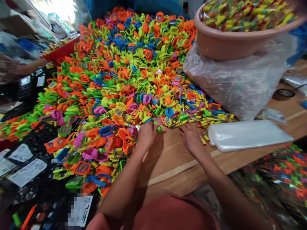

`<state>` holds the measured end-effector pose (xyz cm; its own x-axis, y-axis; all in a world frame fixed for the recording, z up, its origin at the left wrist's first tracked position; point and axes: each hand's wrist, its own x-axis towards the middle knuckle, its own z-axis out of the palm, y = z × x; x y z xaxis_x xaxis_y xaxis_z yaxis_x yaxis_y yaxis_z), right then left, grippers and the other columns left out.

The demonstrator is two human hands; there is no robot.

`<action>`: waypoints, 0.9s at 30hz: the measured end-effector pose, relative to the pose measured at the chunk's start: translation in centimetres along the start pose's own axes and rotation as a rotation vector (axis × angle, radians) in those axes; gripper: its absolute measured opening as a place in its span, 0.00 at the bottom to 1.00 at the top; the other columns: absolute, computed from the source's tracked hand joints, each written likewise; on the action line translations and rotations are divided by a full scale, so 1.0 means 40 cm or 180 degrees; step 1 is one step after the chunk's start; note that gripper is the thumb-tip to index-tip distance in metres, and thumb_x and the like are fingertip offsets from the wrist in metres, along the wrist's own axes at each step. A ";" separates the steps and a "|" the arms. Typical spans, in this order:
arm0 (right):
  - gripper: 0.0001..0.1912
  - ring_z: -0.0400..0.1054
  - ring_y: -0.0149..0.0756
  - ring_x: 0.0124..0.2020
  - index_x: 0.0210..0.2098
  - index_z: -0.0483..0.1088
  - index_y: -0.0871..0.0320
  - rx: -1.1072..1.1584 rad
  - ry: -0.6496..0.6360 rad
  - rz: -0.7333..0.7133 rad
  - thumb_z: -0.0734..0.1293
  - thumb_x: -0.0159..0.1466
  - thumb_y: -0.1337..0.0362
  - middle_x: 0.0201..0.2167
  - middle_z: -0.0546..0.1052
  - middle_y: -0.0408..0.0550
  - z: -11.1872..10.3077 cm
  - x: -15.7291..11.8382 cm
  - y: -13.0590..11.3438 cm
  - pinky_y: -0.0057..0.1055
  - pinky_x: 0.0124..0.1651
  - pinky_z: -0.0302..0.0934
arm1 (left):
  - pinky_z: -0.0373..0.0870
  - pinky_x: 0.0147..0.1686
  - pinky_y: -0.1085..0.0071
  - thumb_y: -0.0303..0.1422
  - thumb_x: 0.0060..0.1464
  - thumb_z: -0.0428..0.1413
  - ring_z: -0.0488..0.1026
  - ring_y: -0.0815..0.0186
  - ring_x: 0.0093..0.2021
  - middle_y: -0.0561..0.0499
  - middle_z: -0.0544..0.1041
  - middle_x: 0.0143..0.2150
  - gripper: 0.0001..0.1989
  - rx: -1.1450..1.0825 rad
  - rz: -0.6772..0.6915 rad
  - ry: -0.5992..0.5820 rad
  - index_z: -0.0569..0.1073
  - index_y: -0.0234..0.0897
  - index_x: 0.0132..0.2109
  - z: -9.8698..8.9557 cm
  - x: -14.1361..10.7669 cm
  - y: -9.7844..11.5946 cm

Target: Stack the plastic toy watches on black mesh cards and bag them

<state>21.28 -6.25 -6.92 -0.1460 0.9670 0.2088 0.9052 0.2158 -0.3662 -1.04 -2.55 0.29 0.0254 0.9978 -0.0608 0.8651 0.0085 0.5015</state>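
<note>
My left hand (146,135) is at the near edge of a large heap of plastic toy watches (134,73) in orange, green, yellow, blue and pink. Its fingers are curled by a blue-and-yellow toy watch (147,119) with a bit of green beside the fingertips; the grip is partly hidden. To the right, my right hand (191,138) rests low over the wooden table (170,153), fingers apart and holding nothing visible. Just beyond it lie thin yellow-and-red wrapped sticks (203,119). Another group of toy watches (96,159) lies left of my left forearm.
A pink basin (230,41) full of wrapped sweets stands on a bulging clear plastic bag (237,80). Flat clear bags (251,134) lie at right. Black crates (26,159) with white labels stand at left. Another person's arm (28,67) reaches near a red basin (62,51).
</note>
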 end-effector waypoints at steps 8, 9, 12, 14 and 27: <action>0.19 0.67 0.48 0.43 0.49 0.77 0.64 0.0251 0.0059 0.0094 0.57 0.68 0.74 0.42 0.72 0.60 0.019 -0.024 0.018 0.40 0.47 0.62 | 0.62 0.32 0.71 0.34 0.59 0.62 0.74 0.62 0.30 0.50 0.78 0.28 0.08 -0.0538 0.0011 0.0034 0.79 0.34 0.35 0.058 0.018 -0.039; 0.18 0.67 0.49 0.43 0.47 0.78 0.64 0.0236 0.0059 0.0147 0.57 0.68 0.73 0.41 0.72 0.61 0.015 -0.023 0.013 0.41 0.47 0.62 | 0.63 0.32 0.71 0.33 0.59 0.62 0.74 0.63 0.30 0.51 0.79 0.29 0.06 -0.0647 0.0075 0.0028 0.80 0.34 0.36 0.060 0.005 -0.043; 0.16 0.66 0.52 0.46 0.44 0.79 0.61 0.0441 0.0124 0.0233 0.59 0.69 0.70 0.42 0.75 0.60 0.002 -0.023 -0.014 0.44 0.50 0.60 | 0.68 0.36 0.71 0.30 0.60 0.61 0.77 0.63 0.35 0.50 0.82 0.35 0.06 -0.0948 0.0269 0.0060 0.81 0.34 0.43 0.069 -0.047 -0.048; 0.13 0.67 0.50 0.48 0.45 0.78 0.57 0.1063 0.0138 0.0235 0.60 0.71 0.66 0.43 0.77 0.56 -0.005 -0.031 -0.041 0.45 0.52 0.60 | 0.71 0.39 0.70 0.29 0.60 0.61 0.78 0.62 0.39 0.48 0.83 0.41 0.09 -0.1088 0.0382 0.0129 0.81 0.35 0.47 0.071 -0.082 -0.047; 0.22 0.69 0.33 0.30 0.47 0.77 0.57 0.4401 -0.0858 0.1188 0.74 0.61 0.48 0.29 0.78 0.44 -0.079 -0.061 -0.163 0.28 0.32 0.57 | 0.70 0.47 0.63 0.25 0.67 0.51 0.72 0.59 0.46 0.45 0.80 0.45 0.16 -0.0706 0.1723 0.0448 0.82 0.41 0.52 0.060 -0.165 -0.027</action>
<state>17.00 -10.46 -2.18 -0.2030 0.9569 -0.2079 -0.1696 -0.2435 -0.9550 -0.95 -9.29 -1.92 0.3534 0.8631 0.3608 0.6221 -0.5049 0.5984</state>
